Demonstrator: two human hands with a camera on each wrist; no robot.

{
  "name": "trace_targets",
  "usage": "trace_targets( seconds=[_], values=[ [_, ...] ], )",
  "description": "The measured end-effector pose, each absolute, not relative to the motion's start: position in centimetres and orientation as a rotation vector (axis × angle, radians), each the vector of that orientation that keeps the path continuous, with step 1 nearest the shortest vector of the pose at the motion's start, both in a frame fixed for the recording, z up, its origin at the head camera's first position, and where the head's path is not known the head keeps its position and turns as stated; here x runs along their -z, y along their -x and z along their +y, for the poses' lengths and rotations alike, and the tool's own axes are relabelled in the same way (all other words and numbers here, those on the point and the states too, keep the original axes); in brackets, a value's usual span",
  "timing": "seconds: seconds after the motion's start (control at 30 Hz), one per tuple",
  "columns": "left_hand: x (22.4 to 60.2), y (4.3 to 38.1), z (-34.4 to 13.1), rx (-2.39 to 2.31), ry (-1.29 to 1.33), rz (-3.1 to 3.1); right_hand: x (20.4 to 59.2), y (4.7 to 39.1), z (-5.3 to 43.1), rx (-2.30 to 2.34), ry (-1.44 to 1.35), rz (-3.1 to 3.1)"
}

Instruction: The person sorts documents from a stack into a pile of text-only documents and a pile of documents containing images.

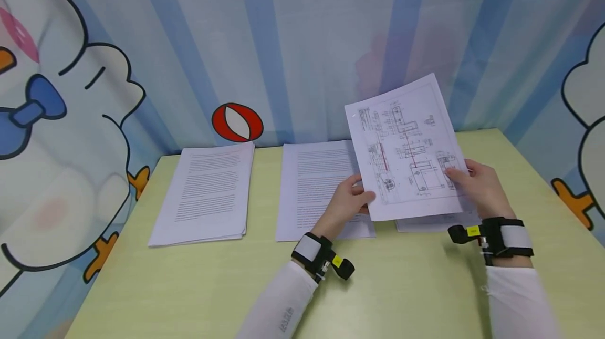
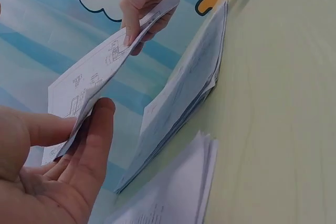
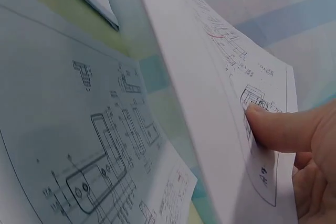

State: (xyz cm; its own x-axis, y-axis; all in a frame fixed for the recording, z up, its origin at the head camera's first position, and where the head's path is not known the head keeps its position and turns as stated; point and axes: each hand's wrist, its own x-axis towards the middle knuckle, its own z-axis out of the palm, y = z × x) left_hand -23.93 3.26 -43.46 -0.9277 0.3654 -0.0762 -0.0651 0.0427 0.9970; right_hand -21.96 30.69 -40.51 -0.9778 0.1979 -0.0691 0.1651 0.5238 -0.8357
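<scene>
Sleeves of white cloth (image 1: 276,302) cover both forearms, and a black wrist strap (image 1: 496,239) is on each wrist. Left hand (image 1: 341,202) has its thumb and fingers clamped on the lower left corner of a white paper drawing (image 1: 402,134) with black lines and a few red ones. Right hand (image 1: 482,186) pinches its right edge, thumb in front. This drawing is tilted above the right half of the pale yellow-green desk (image 1: 378,297). Below it lies a white paper stack with another drawing on top (image 3: 100,145). Two white stacks of printed text lie along the far edge: one in the middle (image 1: 293,202), partly covered, one near the far left corner (image 1: 208,197). Behind hangs a light blue striped curtain (image 1: 321,39).
</scene>
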Motion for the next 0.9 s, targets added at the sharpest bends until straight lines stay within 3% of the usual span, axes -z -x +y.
trace_targets(
  seconds=[0.57, 0.9],
  values=[
    [44.5, 23.2, 7.5, -1.712, -0.299, 2.2, 42.5, 21.4, 34.8, -1.431, 0.518, -2.786],
    [45.2, 22.9, 8.8, -1.593, -0.303, 2.351, 43.8, 21.4, 35.4, -1.27, 0.491, -2.814]
  ],
)
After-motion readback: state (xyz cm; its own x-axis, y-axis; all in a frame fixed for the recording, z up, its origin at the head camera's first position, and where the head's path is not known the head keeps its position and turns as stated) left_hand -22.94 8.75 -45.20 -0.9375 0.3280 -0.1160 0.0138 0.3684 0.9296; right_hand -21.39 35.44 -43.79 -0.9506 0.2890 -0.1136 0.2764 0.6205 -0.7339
